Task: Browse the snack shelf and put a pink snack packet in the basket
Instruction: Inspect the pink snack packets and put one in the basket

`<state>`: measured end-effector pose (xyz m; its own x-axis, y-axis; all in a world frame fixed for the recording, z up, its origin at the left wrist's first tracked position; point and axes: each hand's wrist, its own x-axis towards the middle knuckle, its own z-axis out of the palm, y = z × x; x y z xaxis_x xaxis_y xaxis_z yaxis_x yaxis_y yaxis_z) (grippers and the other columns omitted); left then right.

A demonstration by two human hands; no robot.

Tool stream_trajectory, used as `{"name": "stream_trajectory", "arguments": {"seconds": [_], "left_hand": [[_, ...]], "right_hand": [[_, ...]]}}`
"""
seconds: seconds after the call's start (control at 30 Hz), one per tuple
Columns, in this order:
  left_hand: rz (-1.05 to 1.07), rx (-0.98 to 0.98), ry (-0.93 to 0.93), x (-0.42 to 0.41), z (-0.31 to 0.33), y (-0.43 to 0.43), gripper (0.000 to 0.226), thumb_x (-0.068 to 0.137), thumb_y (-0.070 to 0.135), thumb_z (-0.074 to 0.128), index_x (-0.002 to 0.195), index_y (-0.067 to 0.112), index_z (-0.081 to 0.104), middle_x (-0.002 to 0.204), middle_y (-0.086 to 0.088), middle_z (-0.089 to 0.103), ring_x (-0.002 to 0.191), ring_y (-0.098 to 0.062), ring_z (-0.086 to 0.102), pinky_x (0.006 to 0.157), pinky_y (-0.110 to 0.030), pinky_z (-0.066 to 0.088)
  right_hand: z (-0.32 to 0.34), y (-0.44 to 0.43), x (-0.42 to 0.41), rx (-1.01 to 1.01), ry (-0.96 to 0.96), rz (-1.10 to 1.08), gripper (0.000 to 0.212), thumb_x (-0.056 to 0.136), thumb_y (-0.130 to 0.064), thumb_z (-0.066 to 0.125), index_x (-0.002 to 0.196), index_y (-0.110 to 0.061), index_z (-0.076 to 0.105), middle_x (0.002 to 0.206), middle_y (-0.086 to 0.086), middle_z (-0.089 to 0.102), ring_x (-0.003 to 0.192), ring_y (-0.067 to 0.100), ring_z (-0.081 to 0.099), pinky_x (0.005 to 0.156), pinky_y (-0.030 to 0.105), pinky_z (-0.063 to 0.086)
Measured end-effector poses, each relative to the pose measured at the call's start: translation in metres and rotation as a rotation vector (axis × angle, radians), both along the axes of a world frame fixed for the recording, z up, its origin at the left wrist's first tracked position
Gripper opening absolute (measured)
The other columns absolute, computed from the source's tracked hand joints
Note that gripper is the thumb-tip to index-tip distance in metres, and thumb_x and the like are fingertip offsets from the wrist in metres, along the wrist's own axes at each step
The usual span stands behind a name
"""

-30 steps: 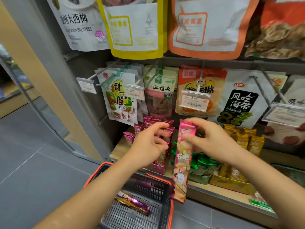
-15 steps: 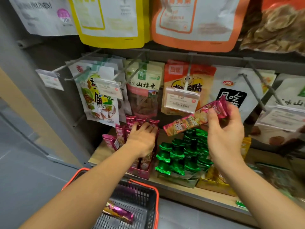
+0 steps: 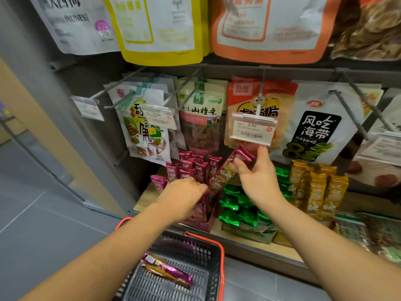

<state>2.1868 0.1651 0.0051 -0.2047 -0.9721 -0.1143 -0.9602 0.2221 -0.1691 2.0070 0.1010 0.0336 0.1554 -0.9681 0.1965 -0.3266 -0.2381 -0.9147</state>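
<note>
The pink display box (image 3: 201, 225) stands on the wooden shelf (image 3: 143, 197), and rows of upright pink packets (image 3: 193, 166) fill it. The right hand (image 3: 258, 178) is above and just right of the box, with thumb and fingers closed in a pinch on the top end of a pink snack packet (image 3: 226, 171). The packet slants down and to the left from that pinch, and its lower end reaches in among the packets at the box's right side. The left hand (image 3: 184, 196) lies over the front of the box, back of the hand up, fingers pushed in among the packets. Whether it grips one of them I cannot tell, since the fingertips are hidden. Just right of the box sits a batch of green packets (image 3: 235, 204), and further right of it a stand of yellow packets (image 3: 315, 187). Above the box hanging pouches (image 3: 200, 118) line the pegs, and a price tag (image 3: 252, 129) reading 3.90 hangs above and to the right of it. Below and in front of the box is the basket (image 3: 220, 255), dark grey with an orange-red rim. A second packet (image 3: 166, 269), pink-purple and gold, lies flat on the basket's floor, well apart from the box
</note>
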Motion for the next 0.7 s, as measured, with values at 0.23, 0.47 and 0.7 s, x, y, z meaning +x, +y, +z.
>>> {"name": "stream_trajectory", "arguments": {"seconds": [0.23, 0.47, 0.7], "left_hand": [[0.046, -0.067, 0.119, -0.002, -0.007, 0.005, 0.047, 0.076, 0.002, 0.054, 0.120, 0.018, 0.053, 0.117, -0.003, 0.062, 0.113, -0.025, 0.052, 0.090, -0.039, 0.041], [0.079, -0.107, 0.317, 0.002, -0.015, 0.006, 0.064, 0.074, -0.006, 0.057, 0.133, 0.016, 0.050, 0.134, -0.003, 0.053, 0.125, -0.024, 0.045, 0.102, -0.037, 0.038], [0.151, -0.060, 0.169, -0.008, -0.023, -0.007, 0.095, 0.078, 0.020, 0.064, 0.154, 0.014, 0.008, 0.162, -0.004, 0.012, 0.145, -0.023, 0.012, 0.110, -0.050, 0.020]], "right_hand": [[-0.024, -0.010, 0.040, 0.034, 0.351, 0.076, 0.019, 0.088, -0.017, 0.065, 0.105, -0.021, 0.057, 0.104, 0.005, 0.056, 0.094, 0.019, 0.053, 0.078, 0.025, 0.038], [-0.032, -0.016, 0.053, 0.086, 0.919, 0.206, 0.029, 0.092, -0.029, 0.059, 0.121, -0.035, 0.063, 0.118, 0.002, 0.067, 0.113, 0.027, 0.060, 0.096, 0.039, 0.048], [-0.035, -0.021, 0.054, 0.119, 1.063, 0.320, 0.043, 0.090, -0.021, 0.048, 0.128, -0.038, 0.055, 0.133, -0.003, 0.056, 0.136, 0.023, 0.032, 0.110, 0.054, 0.023]]}}
